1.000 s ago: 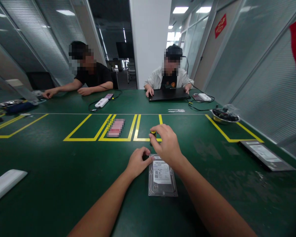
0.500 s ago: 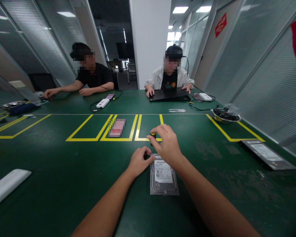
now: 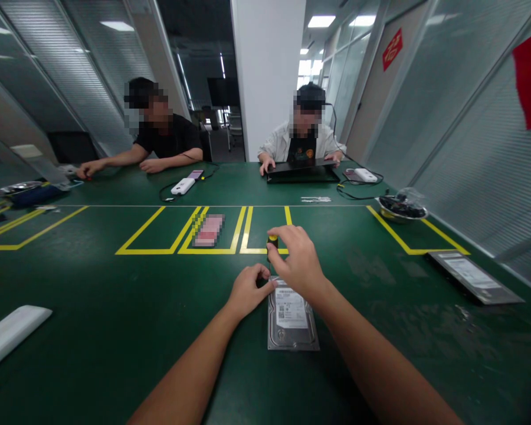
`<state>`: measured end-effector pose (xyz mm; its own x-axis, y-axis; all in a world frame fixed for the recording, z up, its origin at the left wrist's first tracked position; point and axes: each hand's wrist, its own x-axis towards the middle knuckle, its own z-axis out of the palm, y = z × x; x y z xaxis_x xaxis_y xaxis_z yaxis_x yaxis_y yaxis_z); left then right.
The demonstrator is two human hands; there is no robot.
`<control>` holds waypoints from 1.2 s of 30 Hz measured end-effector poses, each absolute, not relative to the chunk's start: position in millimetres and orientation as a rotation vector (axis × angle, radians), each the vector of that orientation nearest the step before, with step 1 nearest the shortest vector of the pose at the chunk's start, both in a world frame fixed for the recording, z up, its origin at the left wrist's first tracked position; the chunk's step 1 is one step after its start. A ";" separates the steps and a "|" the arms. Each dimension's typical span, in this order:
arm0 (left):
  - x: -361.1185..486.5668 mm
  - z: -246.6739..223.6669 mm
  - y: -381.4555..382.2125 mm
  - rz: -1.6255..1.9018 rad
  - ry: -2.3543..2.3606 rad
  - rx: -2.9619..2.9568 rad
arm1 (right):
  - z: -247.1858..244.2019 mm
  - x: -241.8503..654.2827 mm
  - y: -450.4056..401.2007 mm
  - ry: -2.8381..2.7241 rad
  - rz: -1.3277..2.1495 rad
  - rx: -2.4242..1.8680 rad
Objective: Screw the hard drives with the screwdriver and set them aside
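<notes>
A silver hard drive [image 3: 293, 313] with a white label lies flat on the green table in front of me. My right hand [image 3: 297, 254] pinches a small screwdriver [image 3: 272, 241] with a dark handle and a yellow top, held upright. Its thin shaft points down to the drive's far left corner; the tip is too small to make out. At that same corner my left hand [image 3: 250, 290] grips the drive, thumb on its edge and curled fingers beside the shaft.
A second hard drive [image 3: 475, 277] lies to the right, with a metal bowl [image 3: 402, 209] of dark parts behind it. A white slab-like object [image 3: 13, 336] is at left. Yellow tape [image 3: 146, 252] marks the table. Across it sit two people, one handling a black panel [image 3: 301, 168].
My right fingers have shifted around the screwdriver handle, the thumb drawing in. My left hand and the drive stay together. The co-worker's black panel is tilted a little higher.
</notes>
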<state>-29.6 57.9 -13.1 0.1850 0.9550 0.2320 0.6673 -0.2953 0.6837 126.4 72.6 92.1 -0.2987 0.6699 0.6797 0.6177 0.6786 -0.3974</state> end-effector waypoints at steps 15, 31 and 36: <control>-28.7 -10.5 57.8 0.873 1.553 2.046 | 92.4 126.2 71.3 -1.986 0.086 -1.007; -28.8 -12.1 58.1 0.888 1.525 2.055 | 91.7 126.6 70.9 -1.981 0.081 -1.027; -29.1 -11.1 57.4 0.883 1.503 2.057 | 91.1 126.1 70.8 -1.968 0.079 -1.027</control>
